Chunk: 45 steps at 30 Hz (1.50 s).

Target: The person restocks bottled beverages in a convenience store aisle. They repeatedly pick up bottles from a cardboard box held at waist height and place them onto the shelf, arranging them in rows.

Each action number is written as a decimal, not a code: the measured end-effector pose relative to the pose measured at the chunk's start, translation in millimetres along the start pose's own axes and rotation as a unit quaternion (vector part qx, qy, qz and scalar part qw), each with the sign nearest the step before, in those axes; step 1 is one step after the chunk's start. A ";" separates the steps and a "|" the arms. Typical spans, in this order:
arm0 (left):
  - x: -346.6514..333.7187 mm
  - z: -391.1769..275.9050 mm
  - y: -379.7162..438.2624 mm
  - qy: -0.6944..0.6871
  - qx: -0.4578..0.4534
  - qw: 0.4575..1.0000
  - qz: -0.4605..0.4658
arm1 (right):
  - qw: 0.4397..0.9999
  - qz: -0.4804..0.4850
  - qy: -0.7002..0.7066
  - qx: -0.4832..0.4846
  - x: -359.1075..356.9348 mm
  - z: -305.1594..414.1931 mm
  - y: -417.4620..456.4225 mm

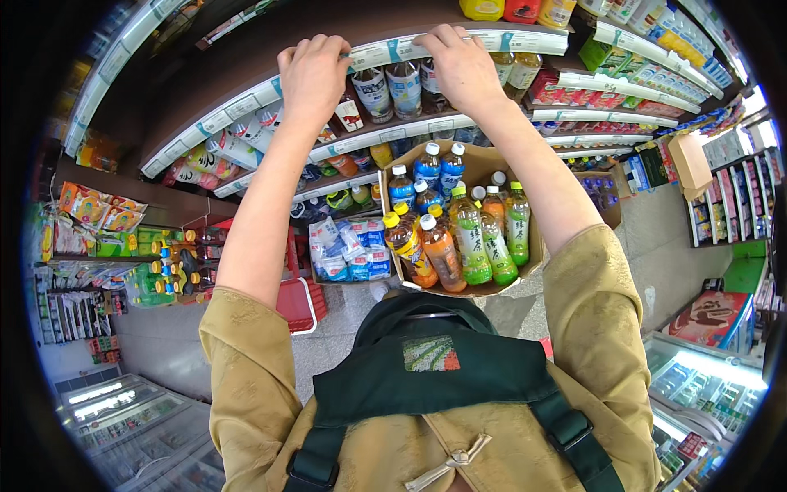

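Both of my hands are at the front edge of an upper store shelf. My left hand [315, 74] has its fingers curled over the white price-label strip [375, 55]. Farther right along the same strip, my right hand [458, 67] bends its fingers over the edge. The undersides of the fingers are partly hidden. Bottled drinks [372, 95] stand on the shelf just below, between my forearms. Under my right forearm, an open cardboard box [535, 246] holds several drink bottles, among them green tea bottles [470, 240] and blue-labelled bottles [452, 166].
Left of the box is a carton of blue-and-white packets [350, 249]. A red shopping basket [301, 304] stands on the tiled floor [166, 350]. Glass-topped freezers [141, 430] line the lower left, with another lit one [707, 375] at the right. Red cartons [553, 89] fill shelves farther right.
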<state>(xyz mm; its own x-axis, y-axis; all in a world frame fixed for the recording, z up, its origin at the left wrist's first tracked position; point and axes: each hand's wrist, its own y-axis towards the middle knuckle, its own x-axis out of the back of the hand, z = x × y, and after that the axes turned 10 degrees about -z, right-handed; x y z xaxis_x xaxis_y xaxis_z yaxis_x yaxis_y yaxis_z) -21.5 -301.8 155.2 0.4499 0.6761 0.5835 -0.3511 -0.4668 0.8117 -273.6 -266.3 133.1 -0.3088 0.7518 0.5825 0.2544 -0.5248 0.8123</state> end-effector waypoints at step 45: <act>32.3 -36.5 0.4 0.051 -0.067 0.996 0.034 | 0.975 -0.026 0.178 -0.134 41.0 -8.0 -32.0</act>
<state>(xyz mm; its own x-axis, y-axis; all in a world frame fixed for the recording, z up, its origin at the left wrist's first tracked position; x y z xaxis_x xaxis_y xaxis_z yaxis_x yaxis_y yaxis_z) -37.1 -259.3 173.4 0.3377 0.7030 0.6259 -0.4881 -0.4378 0.7551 -301.8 -221.9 131.2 -0.6247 0.6195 0.4753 -0.0030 -0.6106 0.7919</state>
